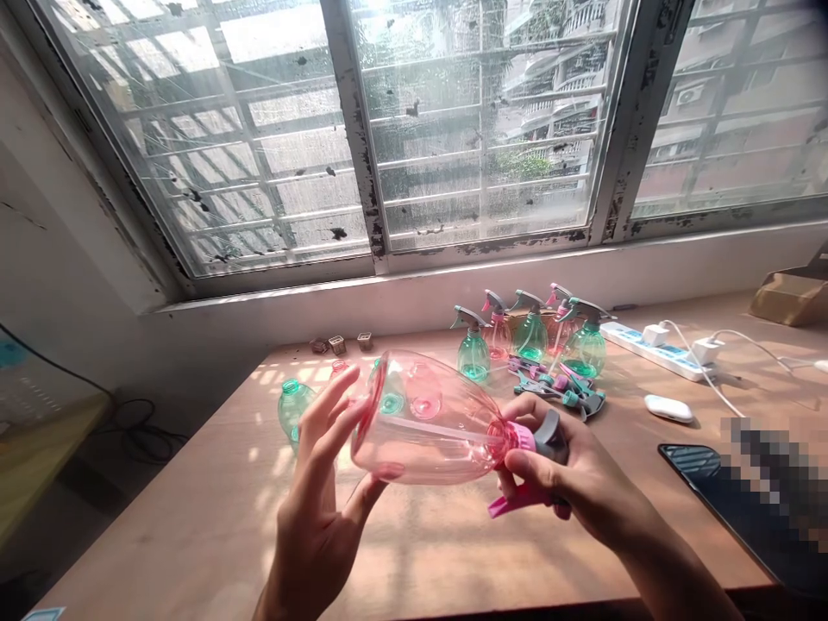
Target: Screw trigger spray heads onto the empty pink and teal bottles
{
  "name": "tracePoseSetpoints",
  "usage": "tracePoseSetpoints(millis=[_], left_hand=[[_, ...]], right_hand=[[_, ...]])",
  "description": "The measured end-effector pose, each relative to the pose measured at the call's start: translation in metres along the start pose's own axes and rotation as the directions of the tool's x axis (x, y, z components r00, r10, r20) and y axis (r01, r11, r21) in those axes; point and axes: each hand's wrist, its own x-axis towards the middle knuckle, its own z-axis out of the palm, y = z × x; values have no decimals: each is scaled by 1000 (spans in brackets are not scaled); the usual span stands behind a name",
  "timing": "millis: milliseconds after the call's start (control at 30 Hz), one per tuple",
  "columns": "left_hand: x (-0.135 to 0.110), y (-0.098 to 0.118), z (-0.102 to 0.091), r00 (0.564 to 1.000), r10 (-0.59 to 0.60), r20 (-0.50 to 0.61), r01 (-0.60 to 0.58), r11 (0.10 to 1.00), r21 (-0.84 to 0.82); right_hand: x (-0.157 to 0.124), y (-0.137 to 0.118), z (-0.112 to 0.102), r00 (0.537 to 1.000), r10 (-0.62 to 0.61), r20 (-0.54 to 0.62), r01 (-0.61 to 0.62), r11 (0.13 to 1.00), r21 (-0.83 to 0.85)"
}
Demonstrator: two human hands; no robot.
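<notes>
A clear pink spray bottle (433, 423) is held on its side above the table, its base to the left. A straw runs inside it to the pink collar. At the base, my left hand (329, 483) curves its fingers and thumb around the bottle's rim. My right hand (556, 466) is closed around the neck and the grey and pink spray head (548, 431), whose pink trigger points down. Behind the bottle, a green bottle without a spray head (294, 405) stands near my left fingers. Other green and pink bottles show partly through the clear plastic.
Several assembled spray bottles (530, 336) stand near the window wall, with a pile of loose spray heads (560, 388) before them. A power strip (660, 349), white case (668, 409) and dark phone-like slab (711, 500) lie right. Small boxes (336, 345) sit at the back.
</notes>
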Motion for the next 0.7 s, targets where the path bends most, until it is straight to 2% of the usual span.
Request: tracePoseSetpoints(millis=[33, 67, 100, 167, 200, 267, 333, 400, 467, 500, 567, 633, 667, 700], left_hand=[[0, 1, 0, 1000, 24, 1, -24, 1000, 2], [0, 1, -1, 999, 34, 9, -34, 999, 6], [-1, 1, -2, 999, 34, 20, -34, 999, 11], [-2, -1, -3, 999, 4, 50, -5, 1000, 15], [-2, -2, -3, 997, -21, 68, 20, 1000, 6], [-4, -6, -3, 992, -92, 92, 94, 995, -25], [-5, -10, -2, 983, -164, 82, 168, 985, -45], [-5, -12, -1, 974, -219, 53, 222, 973, -62], [-5, -13, 0, 969, -245, 39, 247, 967, -70], [-4, -12, 0, 969, -244, 38, 246, 967, -70], [-2, -9, 1, 978, -205, 31, 206, 976, -65], [0, -6, 2, 988, -153, 10, 153, 987, -43], [0, -4, 2, 992, -129, -3, 128, 991, -25], [1, -3, 2, 995, -102, -16, 102, 995, -7]], right_hand=[[1, -1, 0, 999, 49, 12, -49, 999, 7], [1, -1, -1, 999, 49, 14, -49, 999, -7], [2, 1, -2, 1000, 0, 5, 1, 999, -41], [2, 7, -4, 975, -221, -26, 212, 958, -193], [2, 11, -5, 930, -366, -21, 343, 889, -304], [2, 18, -6, 795, -604, 65, 543, 660, -520], [1, 22, -6, 687, -702, 189, 635, 453, -626], [0, 24, -6, 654, -709, 264, 667, 375, -644], [0, 23, -4, 679, -686, 261, 663, 420, -620], [0, 22, -3, 706, -669, 233, 648, 477, -593], [-1, 19, -2, 786, -605, 127, 578, 648, -497], [-1, 15, -1, 901, -434, 15, 416, 851, -320], [-1, 13, -2, 951, -308, -8, 299, 929, -219], [0, 12, -2, 983, -183, -2, 181, 975, -126]])
